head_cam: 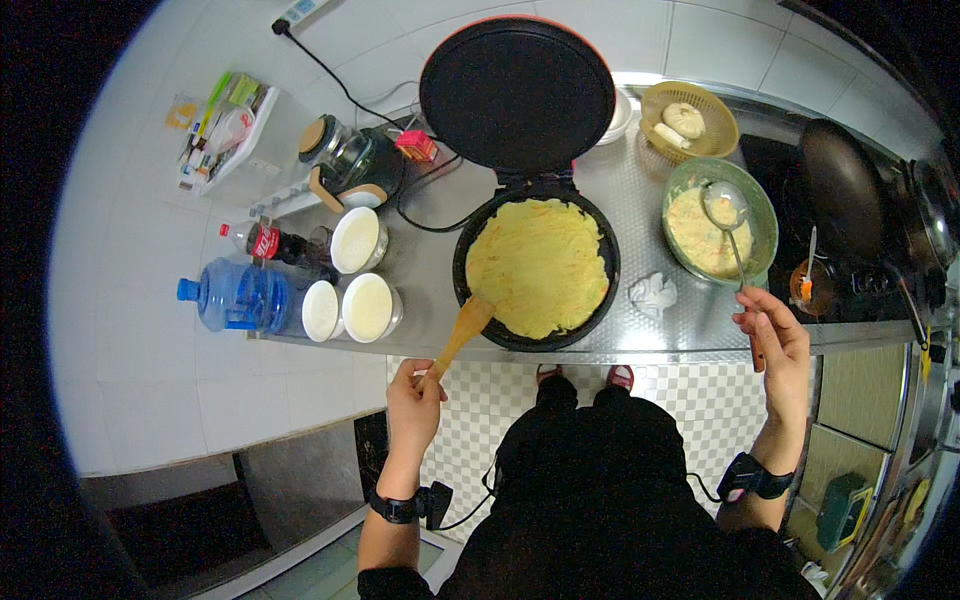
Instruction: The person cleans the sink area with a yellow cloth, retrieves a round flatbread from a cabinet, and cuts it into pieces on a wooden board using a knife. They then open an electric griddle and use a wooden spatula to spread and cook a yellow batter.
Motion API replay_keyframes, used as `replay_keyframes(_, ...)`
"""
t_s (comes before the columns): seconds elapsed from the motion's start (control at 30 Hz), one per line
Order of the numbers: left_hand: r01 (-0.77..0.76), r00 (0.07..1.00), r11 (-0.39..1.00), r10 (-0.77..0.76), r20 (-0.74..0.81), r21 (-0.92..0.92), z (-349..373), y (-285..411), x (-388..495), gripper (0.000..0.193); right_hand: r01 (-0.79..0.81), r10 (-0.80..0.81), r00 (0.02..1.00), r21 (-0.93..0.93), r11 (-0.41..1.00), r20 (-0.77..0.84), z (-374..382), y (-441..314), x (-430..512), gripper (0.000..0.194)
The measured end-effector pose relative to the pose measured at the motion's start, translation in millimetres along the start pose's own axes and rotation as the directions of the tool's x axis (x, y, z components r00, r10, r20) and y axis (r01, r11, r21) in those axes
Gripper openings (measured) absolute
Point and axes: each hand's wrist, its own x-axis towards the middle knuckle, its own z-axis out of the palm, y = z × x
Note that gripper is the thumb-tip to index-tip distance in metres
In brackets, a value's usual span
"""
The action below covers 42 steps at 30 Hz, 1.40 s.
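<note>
My left hand [417, 409] holds a wooden spatula [463, 331], its blade touching the lower left edge of a yellow pancake [537, 268]. The pancake covers most of the lower plate of an electric griddle [616, 279], whose round lid [517, 94] stands raised behind it. On the right, my right hand [784, 349] has its fingers on the handle of a metal ladle [737, 256]. The ladle's bowl rests in pale batter [694, 229] with orange bits, inside a green bowl [763, 217].
A crumpled tissue [653, 294] lies between griddle and green bowl. Behind is a yellow basket [716, 120] with dough pieces. At left stand several white bowls [367, 307], a cola bottle [274, 243] and a blue water jug [240, 295]. A wok [844, 187] sits at right.
</note>
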Motion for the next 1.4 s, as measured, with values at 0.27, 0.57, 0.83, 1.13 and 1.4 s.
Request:
replay_keyframes(0.27, 0.066, 0.995, 0.997, -0.064, 0.081, -0.026, -2, -25, 35, 0.01, 0.001, 0.0, 0.997, -0.015, 1.0, 0.077, 45, -8, 3, 0.03)
replay_keyframes(0.57, 0.316, 0.947, 0.837, -0.254, 0.195, -0.446, 24, -46, 49, 0.016, -0.074, 0.077, 0.997, -0.109, 0.991, 0.017, 54, -5, 2, 0.031)
replay_keyframes(0.83, 0.435, 0.9, 0.696, -0.326, 0.289, -0.571, 34, -77, 73, 0.021, -0.067, 0.069, 0.997, -0.067, 0.995, 0.033, 66, -4, -4, 0.031)
replay_keyframes(1.13, 0.425, 0.9, 0.463, -0.123, 0.418, -0.778, 79, -30, 122, 0.016, -0.036, 0.037, 0.999, -0.068, 0.997, 0.013, 70, -2, -13, 0.032)
replay_keyframes(1.4, -0.195, 0.962, 0.753, 0.272, 0.026, -0.629, 39, -10, 108, 0.013, -0.098, 0.097, 0.995, -0.062, 0.993, -0.017, 66, 0, -22, 0.029)
